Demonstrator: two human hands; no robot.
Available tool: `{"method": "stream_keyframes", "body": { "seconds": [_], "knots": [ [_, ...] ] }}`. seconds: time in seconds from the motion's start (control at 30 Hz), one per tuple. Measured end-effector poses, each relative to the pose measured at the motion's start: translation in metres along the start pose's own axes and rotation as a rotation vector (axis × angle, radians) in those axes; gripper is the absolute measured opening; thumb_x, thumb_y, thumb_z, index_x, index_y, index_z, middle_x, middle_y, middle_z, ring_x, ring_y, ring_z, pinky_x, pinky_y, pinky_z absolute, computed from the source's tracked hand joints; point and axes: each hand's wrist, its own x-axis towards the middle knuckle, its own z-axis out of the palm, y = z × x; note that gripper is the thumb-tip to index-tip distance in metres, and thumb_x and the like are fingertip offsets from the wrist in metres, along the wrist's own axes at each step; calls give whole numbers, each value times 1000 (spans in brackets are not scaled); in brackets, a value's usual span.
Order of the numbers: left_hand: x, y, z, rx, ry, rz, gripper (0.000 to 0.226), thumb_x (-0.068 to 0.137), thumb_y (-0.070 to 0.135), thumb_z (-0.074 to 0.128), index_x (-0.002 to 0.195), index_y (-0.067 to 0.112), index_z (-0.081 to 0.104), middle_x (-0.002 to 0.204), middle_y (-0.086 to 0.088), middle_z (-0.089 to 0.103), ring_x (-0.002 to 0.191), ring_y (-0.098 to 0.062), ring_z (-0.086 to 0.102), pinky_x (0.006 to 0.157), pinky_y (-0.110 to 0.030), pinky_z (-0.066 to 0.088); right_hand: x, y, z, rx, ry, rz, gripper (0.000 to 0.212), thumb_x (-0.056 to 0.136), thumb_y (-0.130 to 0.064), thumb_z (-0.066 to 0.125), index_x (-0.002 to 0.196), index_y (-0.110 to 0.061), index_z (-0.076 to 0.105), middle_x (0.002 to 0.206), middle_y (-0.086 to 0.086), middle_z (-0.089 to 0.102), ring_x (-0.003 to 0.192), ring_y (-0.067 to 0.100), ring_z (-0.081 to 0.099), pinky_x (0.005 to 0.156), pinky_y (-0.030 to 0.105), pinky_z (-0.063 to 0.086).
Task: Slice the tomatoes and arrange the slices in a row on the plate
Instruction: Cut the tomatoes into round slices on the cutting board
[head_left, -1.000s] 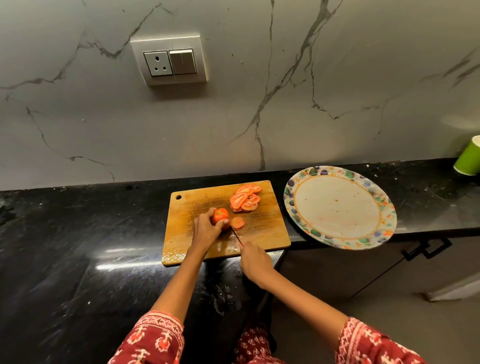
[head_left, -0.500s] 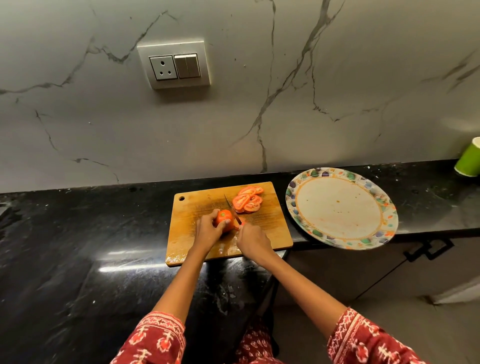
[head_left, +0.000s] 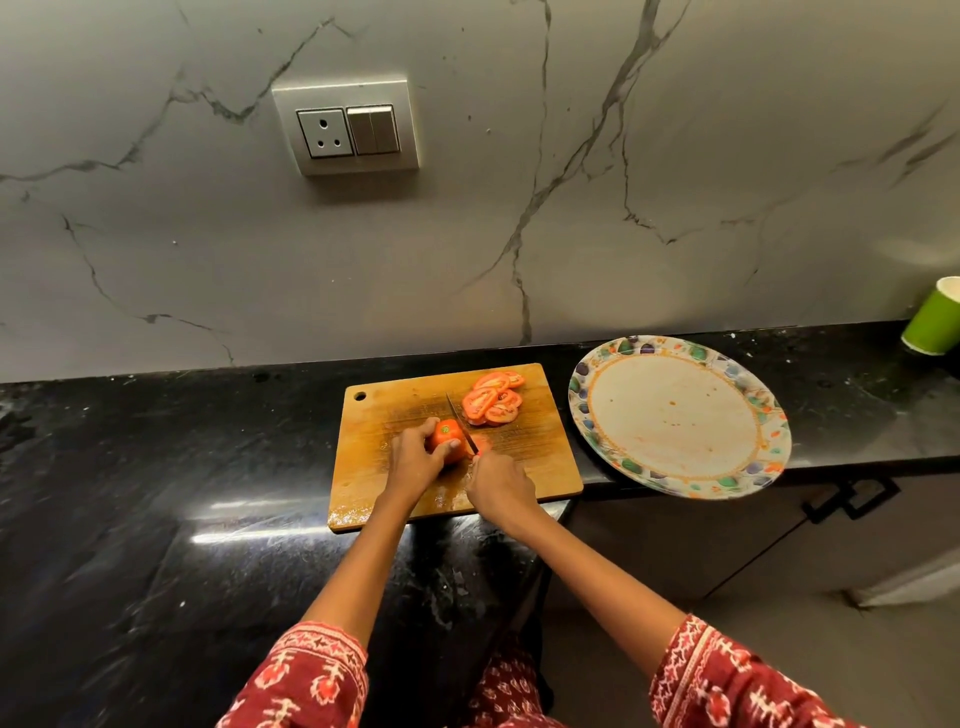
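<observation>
A wooden cutting board lies on the black counter. My left hand grips a partly cut tomato in the board's middle. My right hand holds a knife by the handle, with the blade against the tomato's right side and its tip pointing away from me. A fresh slice lies just right of the blade. Several cut slices are piled at the board's far right corner. The round plate with a patterned rim sits right of the board and holds no slices.
A green cup stands at the far right by the wall. The plate overhangs the counter's front edge, above a cabinet door with a black handle. A switch plate with a socket is on the marble wall.
My right hand moved forward and up from the board's near edge, bringing the knife blade onto the tomato. My left hand kept hold of the tomato.
</observation>
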Motion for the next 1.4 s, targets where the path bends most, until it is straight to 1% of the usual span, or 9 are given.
{"method": "stream_keyframes", "body": {
  "seconds": [0.07, 0.17, 0.4, 0.63, 0.8, 0.87, 1.1, 1.27, 1.4],
  "knots": [
    [-2, 5, 0, 9, 17, 23, 58, 80, 27, 70, 130, 6, 50, 133, -14, 51, 126, -29, 44, 104, -46, 38, 2, -3, -4, -16, -4, 1, 30, 98, -13, 35, 123, -5, 48, 123, 17, 56, 116, 33, 51, 86, 37, 42],
    [-4, 7, 1, 5, 34, 42, 57, 81, 25, 70, 130, 4, 50, 133, -15, 52, 126, -29, 44, 105, -46, 38, 6, -5, -7, 2, -12, -16, 28, 97, -13, 38, 118, -3, 53, 123, 17, 56, 117, 34, 50, 89, 38, 43],
    [-3, 6, 0, -1, 54, 47, 57, 80, 22, 70, 129, 3, 50, 132, -15, 53, 125, -30, 46, 103, -48, 39, 4, 0, -4, 20, -29, -23, 33, 98, -15, 36, 128, -6, 46, 123, 18, 55, 116, 35, 50, 81, 34, 39],
    [0, 4, 0, -1, 33, 47, 57, 79, 26, 71, 128, 5, 53, 129, -15, 55, 123, -29, 47, 101, -48, 42, 20, -12, -9, 57, -58, 22, 28, 95, -16, 44, 117, -1, 54, 123, 19, 56, 115, 35, 53, 86, 35, 44],
    [-2, 4, 0, -7, 40, 27, 57, 80, 24, 71, 130, 4, 50, 132, -15, 53, 125, -29, 46, 103, -47, 40, 9, 1, 7, 21, -28, -8, 30, 99, -16, 35, 121, -3, 49, 120, 17, 56, 114, 35, 50, 80, 35, 39],
    [0, 5, 0, -7, 42, 24, 58, 80, 24, 70, 130, 4, 49, 133, -14, 52, 125, -28, 44, 104, -46, 39, 7, 3, 10, 20, -16, -24, 30, 99, -16, 32, 121, -3, 49, 119, 18, 56, 115, 36, 49, 82, 36, 40],
    [-1, 5, 1, -22, 13, -4, 59, 79, 27, 71, 131, 6, 49, 134, -13, 51, 126, -28, 43, 104, -47, 39, 16, -1, 7, 42, 2, -51, 31, 100, -16, 32, 121, -1, 49, 125, 19, 52, 115, 36, 50, 87, 39, 41],
    [-1, 9, -2, -36, 26, 15, 58, 80, 22, 71, 129, 1, 49, 134, -14, 51, 127, -28, 43, 106, -43, 38, 4, 12, 18, -1, 17, -55, 31, 102, -16, 28, 117, 1, 50, 118, 20, 58, 112, 36, 52, 84, 38, 42],
    [-2, 8, 0, -41, 40, 26, 57, 78, 21, 72, 128, 3, 51, 130, -14, 54, 124, -29, 45, 104, -45, 40, 17, 1, 13, 53, -36, -15, 30, 100, -17, 32, 115, 0, 52, 120, 20, 56, 113, 37, 52, 86, 38, 42]
  ]
}}
